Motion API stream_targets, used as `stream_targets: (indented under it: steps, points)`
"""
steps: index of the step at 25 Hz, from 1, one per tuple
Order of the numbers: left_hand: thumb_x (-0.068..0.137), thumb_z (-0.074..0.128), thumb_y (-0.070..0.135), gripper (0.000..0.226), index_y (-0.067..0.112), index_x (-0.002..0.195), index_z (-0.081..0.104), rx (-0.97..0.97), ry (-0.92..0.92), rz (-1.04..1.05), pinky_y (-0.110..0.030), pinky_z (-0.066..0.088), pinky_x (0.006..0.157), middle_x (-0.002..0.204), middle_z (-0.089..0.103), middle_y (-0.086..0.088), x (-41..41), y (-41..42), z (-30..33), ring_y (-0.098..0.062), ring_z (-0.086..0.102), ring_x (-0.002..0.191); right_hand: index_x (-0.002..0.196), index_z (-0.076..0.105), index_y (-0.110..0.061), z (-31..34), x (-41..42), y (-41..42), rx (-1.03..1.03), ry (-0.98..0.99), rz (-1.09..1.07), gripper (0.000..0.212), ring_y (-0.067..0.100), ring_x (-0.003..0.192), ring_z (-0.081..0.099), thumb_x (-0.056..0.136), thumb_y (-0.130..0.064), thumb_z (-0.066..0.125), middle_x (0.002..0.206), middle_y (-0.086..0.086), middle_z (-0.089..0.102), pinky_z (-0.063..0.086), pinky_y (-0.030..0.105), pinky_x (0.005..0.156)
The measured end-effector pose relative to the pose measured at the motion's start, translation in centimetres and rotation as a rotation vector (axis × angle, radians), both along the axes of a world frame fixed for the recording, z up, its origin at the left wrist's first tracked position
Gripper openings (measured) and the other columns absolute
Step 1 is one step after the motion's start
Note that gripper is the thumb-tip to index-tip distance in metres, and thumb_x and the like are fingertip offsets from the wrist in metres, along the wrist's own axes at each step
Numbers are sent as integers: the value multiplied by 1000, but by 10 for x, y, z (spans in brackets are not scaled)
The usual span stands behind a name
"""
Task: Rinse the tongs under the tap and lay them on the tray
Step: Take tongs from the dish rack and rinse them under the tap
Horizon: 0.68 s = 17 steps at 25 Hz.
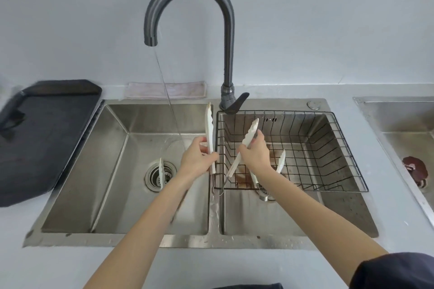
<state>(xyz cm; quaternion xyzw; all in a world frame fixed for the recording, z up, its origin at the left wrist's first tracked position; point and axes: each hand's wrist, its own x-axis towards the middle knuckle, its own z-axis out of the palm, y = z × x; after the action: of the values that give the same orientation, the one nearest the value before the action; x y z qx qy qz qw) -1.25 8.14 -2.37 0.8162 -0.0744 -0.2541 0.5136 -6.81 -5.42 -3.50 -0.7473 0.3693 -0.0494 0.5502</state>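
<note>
A pair of white tongs (209,124) stands spread in a V over the divider between the two basins, hinge end down. My left hand (197,159) grips its left arm and my right hand (254,155) grips its right arm (251,131). The grey tap (225,30) runs a thin stream (169,105) into the left basin, landing just left of my left hand and apart from the tongs. The black tray (47,143) lies on the counter left of the sink. Another white tong piece (161,171) stands by the left drain. More white tongs (281,162) lie in the wire basket.
A black wire basket (328,148) sits in the right basin of the steel double sink (94,171). A folded cloth (164,89) lies behind the sink. A second steel sink (399,119) at the far right holds a reddish item (414,168).
</note>
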Motion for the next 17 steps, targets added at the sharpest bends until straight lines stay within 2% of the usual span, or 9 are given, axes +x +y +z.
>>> stream_targets:
  steps: [1, 3, 5, 8, 11, 14, 17]
  points:
    - [82, 58, 13, 40, 18, 120, 45, 2, -7, 12, -36, 55, 73, 95, 56, -3, 5, 10, 1, -19, 58, 83, 144, 23, -11, 0, 6, 8, 68, -18, -9, 61, 29, 109, 60, 89, -9, 51, 115, 7, 56, 52, 38, 91]
    - [84, 58, 16, 30, 18, 112, 47, -13, -6, 44, -26, 53, 61, 88, 56, -1, 18, 32, 0, -14, 58, 76, 138, 32, -11, -1, 21, 27, 151, -28, -2, 51, 26, 101, 65, 89, -9, 49, 87, -6, 56, 54, 43, 88]
    - [86, 58, 22, 18, 17, 102, 51, -50, 7, 84, -20, 49, 52, 82, 58, -2, 29, 54, -1, -13, 58, 70, 130, 39, -8, -3, 36, 45, 183, -21, 17, 41, 25, 96, 67, 90, -10, 45, 78, -9, 55, 55, 43, 88]
    - [85, 59, 31, 11, 22, 88, 52, -104, 36, 139, -29, 55, 59, 78, 60, -5, 48, 85, -4, -19, 60, 69, 127, 42, -8, -7, 62, 68, 293, -23, 15, 35, 14, 78, 66, 93, -17, 44, 92, -1, 59, 57, 32, 75]
    - [84, 61, 30, 15, 20, 92, 53, -123, 58, 143, -36, 57, 66, 81, 62, -7, 67, 109, -7, -23, 63, 73, 127, 43, -9, -14, 85, 86, 449, -49, -3, 35, 9, 70, 63, 96, -26, 42, 100, 4, 57, 51, 20, 60]
    - [83, 62, 28, 24, 14, 101, 53, -113, 72, 116, -39, 58, 70, 87, 63, -9, 88, 127, -11, -25, 65, 79, 124, 46, -7, -21, 111, 96, 642, -46, -103, 34, 13, 74, 62, 96, -26, 42, 97, 8, 57, 48, 23, 60]
    - [83, 63, 25, 15, 21, 92, 52, -103, 23, 126, -31, 57, 61, 80, 60, -2, 108, 137, -14, -17, 63, 70, 114, 49, -7, -25, 136, 103, 874, -93, -189, 25, 18, 75, 60, 96, -22, 41, 88, 8, 57, 47, 28, 63]
